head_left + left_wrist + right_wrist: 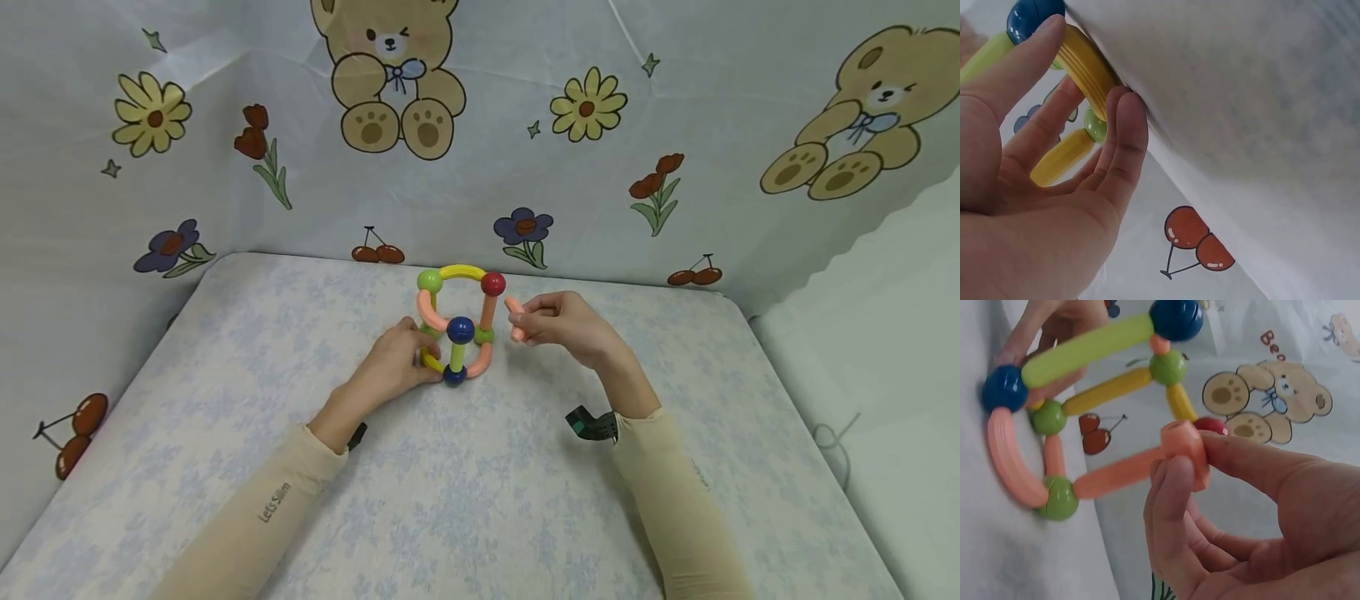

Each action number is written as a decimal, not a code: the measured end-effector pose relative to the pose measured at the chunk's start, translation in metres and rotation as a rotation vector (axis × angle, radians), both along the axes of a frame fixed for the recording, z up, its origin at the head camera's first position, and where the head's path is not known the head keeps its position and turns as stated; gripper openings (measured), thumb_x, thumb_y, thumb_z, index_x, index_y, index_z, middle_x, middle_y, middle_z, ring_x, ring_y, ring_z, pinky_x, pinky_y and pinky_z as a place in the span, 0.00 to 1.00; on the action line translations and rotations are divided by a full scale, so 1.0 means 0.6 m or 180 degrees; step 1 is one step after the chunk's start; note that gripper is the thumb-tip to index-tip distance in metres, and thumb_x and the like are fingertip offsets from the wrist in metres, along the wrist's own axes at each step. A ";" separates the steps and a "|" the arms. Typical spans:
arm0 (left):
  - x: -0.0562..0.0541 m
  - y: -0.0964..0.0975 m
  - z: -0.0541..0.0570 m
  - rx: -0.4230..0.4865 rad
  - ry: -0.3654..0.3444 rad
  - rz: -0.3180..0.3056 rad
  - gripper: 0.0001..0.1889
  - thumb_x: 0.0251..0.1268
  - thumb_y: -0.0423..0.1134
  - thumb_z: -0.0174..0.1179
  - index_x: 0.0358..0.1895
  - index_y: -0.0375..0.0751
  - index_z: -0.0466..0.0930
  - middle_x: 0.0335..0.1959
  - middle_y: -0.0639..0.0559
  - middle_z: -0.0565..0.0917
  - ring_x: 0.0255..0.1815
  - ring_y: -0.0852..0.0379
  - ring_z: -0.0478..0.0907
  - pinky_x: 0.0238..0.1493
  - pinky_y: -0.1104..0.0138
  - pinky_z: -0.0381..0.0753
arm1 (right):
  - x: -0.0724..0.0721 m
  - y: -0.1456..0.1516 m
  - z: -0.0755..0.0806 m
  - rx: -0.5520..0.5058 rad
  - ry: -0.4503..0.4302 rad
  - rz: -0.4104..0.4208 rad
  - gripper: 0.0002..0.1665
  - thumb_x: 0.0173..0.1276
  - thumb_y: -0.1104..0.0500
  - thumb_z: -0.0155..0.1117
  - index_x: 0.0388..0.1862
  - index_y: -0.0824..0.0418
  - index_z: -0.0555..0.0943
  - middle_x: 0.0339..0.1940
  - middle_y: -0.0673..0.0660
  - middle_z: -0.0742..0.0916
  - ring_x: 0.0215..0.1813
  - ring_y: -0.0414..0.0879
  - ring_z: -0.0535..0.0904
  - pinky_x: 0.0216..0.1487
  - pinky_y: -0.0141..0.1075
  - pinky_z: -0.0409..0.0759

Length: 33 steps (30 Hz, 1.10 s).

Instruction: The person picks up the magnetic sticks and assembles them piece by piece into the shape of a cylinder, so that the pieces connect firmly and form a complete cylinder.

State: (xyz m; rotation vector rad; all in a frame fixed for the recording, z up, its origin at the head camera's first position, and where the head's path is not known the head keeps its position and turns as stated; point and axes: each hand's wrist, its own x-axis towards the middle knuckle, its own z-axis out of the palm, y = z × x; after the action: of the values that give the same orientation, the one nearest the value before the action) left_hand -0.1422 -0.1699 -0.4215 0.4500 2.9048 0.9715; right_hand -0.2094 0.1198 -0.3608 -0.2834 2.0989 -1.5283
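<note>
A toy frame of magnetic sticks and balls [457, 357] stands upright on the table, with green, blue and red balls joined by straight and curved sticks. My left hand [390, 358] holds its lower left side. In the left wrist view, the thumb lies against a blue ball [1029, 19] and the fingers curl round a curved yellow stick [1091, 72]. Right of the frame, my right hand [566, 329] pinches a loose salmon-pink magnetic stick [1179, 440] between thumb and fingers. That stick is close to the red ball [493, 283] but apart from it in the head view.
The table [465, 500] has a pale blue floral cover. Behind it hangs a white cloth [300, 225] printed with bears, flowers and cherries. A thin pale cord [843, 454] lies beyond the right table edge. Dark straps show at both wrists.
</note>
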 end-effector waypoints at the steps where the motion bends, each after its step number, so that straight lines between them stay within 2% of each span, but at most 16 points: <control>1: 0.001 0.001 0.000 0.0001 0.0001 0.0008 0.15 0.54 0.40 0.83 0.43 0.40 0.92 0.40 0.45 0.79 0.36 0.53 0.73 0.38 0.63 0.73 | 0.002 -0.003 0.003 -0.0070 -0.0034 0.0008 0.24 0.76 0.56 0.70 0.58 0.73 0.77 0.34 0.55 0.91 0.39 0.46 0.89 0.57 0.47 0.87; 5: 0.003 0.004 0.000 0.0004 0.0003 0.0025 0.14 0.54 0.41 0.83 0.42 0.40 0.92 0.39 0.45 0.80 0.35 0.53 0.72 0.37 0.64 0.73 | 0.013 -0.017 0.011 -0.0293 -0.0111 -0.0009 0.24 0.77 0.57 0.69 0.59 0.75 0.76 0.36 0.56 0.91 0.38 0.45 0.88 0.50 0.38 0.89; 10: 0.006 0.007 -0.001 0.0004 0.0013 0.0047 0.14 0.54 0.41 0.83 0.41 0.41 0.92 0.38 0.46 0.80 0.35 0.54 0.72 0.36 0.64 0.73 | 0.024 -0.038 0.011 -0.0545 -0.0189 -0.0199 0.25 0.77 0.57 0.68 0.58 0.78 0.76 0.36 0.55 0.89 0.34 0.42 0.86 0.44 0.32 0.88; 17: 0.003 0.009 -0.005 -0.0062 0.0104 0.0037 0.14 0.54 0.42 0.83 0.40 0.42 0.92 0.37 0.46 0.79 0.34 0.54 0.71 0.35 0.64 0.72 | 0.046 -0.067 0.005 -0.0888 -0.0104 -0.0477 0.22 0.76 0.55 0.70 0.52 0.74 0.81 0.34 0.55 0.89 0.31 0.42 0.84 0.40 0.31 0.87; 22: 0.004 0.010 -0.002 -0.0082 0.0111 0.0036 0.14 0.54 0.43 0.83 0.41 0.42 0.92 0.37 0.46 0.80 0.34 0.54 0.71 0.36 0.63 0.73 | 0.053 -0.076 0.005 -0.1012 -0.0195 -0.0476 0.19 0.76 0.56 0.69 0.52 0.71 0.81 0.34 0.54 0.90 0.32 0.41 0.85 0.40 0.30 0.87; 25: 0.004 0.010 -0.001 -0.0076 0.0102 0.0034 0.14 0.54 0.43 0.83 0.41 0.42 0.92 0.38 0.46 0.80 0.34 0.54 0.72 0.36 0.63 0.73 | 0.050 -0.071 0.005 -0.0965 -0.0245 -0.0306 0.19 0.77 0.56 0.68 0.54 0.72 0.81 0.38 0.56 0.90 0.36 0.42 0.85 0.45 0.33 0.87; 28: 0.005 0.010 0.000 -0.0072 0.0112 0.0035 0.14 0.54 0.43 0.83 0.41 0.41 0.92 0.37 0.46 0.80 0.34 0.54 0.72 0.35 0.64 0.73 | 0.045 -0.060 0.003 -0.0699 -0.0188 0.0121 0.19 0.76 0.60 0.68 0.60 0.70 0.80 0.46 0.60 0.90 0.44 0.46 0.87 0.52 0.37 0.87; 31: 0.006 0.011 0.000 -0.0071 0.0113 0.0049 0.14 0.54 0.43 0.83 0.41 0.41 0.92 0.37 0.45 0.80 0.35 0.54 0.72 0.36 0.63 0.73 | 0.044 -0.058 -0.010 -0.0240 0.0162 0.0591 0.23 0.70 0.64 0.74 0.61 0.67 0.80 0.50 0.64 0.88 0.49 0.51 0.86 0.54 0.40 0.85; 33: 0.007 0.011 0.000 -0.0073 0.0105 0.0064 0.14 0.54 0.43 0.83 0.41 0.41 0.92 0.38 0.45 0.80 0.35 0.54 0.72 0.36 0.63 0.73 | 0.048 -0.068 -0.025 0.0106 0.0523 0.0791 0.25 0.64 0.62 0.79 0.58 0.64 0.81 0.50 0.65 0.87 0.49 0.53 0.85 0.50 0.40 0.85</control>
State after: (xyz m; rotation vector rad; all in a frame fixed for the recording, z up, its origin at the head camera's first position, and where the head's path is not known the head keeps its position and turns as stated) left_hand -0.1380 -0.1636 -0.4214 0.4406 2.9523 0.9410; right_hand -0.1807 0.0791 -0.3756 -0.6514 2.1179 -1.3619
